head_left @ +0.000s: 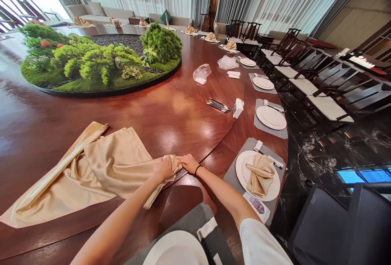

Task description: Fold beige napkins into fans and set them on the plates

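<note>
A large gold satin napkin lies spread on the round wooden table in front of me. My left hand and my right hand meet at its right corner, both with fingers closed, pinching a narrow pleated fold of the cloth. A black band sits on my right wrist. Just right of my hands a folded gold napkin rests on a white plate on a grey mat.
A round moss-and-shrub centrepiece fills the table's middle. More white plates on grey mats line the right edge, with chopsticks, plastic bags and dark chairs beyond. Another plate lies near me.
</note>
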Available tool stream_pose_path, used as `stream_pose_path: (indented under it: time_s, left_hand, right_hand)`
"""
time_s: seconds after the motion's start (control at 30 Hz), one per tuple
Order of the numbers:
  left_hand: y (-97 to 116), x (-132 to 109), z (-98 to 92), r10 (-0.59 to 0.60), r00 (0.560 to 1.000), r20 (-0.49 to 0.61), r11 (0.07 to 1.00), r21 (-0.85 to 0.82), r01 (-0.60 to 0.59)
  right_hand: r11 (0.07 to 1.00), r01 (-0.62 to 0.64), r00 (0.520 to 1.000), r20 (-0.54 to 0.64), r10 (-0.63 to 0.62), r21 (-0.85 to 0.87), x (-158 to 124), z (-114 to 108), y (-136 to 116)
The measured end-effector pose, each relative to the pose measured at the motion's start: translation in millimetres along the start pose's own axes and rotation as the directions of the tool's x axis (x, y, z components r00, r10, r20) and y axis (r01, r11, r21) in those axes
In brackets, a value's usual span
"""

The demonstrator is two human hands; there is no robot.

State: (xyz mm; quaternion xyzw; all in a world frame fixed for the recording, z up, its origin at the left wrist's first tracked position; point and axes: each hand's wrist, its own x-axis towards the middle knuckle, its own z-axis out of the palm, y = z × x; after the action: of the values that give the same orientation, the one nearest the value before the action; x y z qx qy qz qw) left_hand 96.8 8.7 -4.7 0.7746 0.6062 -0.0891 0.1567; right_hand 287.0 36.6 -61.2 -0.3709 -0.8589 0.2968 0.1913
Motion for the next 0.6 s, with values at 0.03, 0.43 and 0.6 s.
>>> stream_pose_path:
  time_s: [0.03,0.43,0.6]
  left_hand:
    - [-0.3,0.2,0.2,0.013,1.0,0.003,1.0,0.001,-0.013]
    - [-25.2,-15.7,-40.0,-0.088,0.965,-0.246,0.996,-0.037,0.081]
    - [15.1,-34.9,-22.8,0.037,0.97,-0.238,0.998,0.056,-0.025]
  right_hand:
    - [0.999,-0.033,0.999,-0.001,0.033,-0.01,5.3,1.0,-2.2]
    - [0.95,-0.234,0.958,0.117,0.261,-0.209,53.8,5.3,-28.5]
    - [0.878,-0.417,0.898,0.046,0.438,-0.234,56.2,11.3,-35.6]
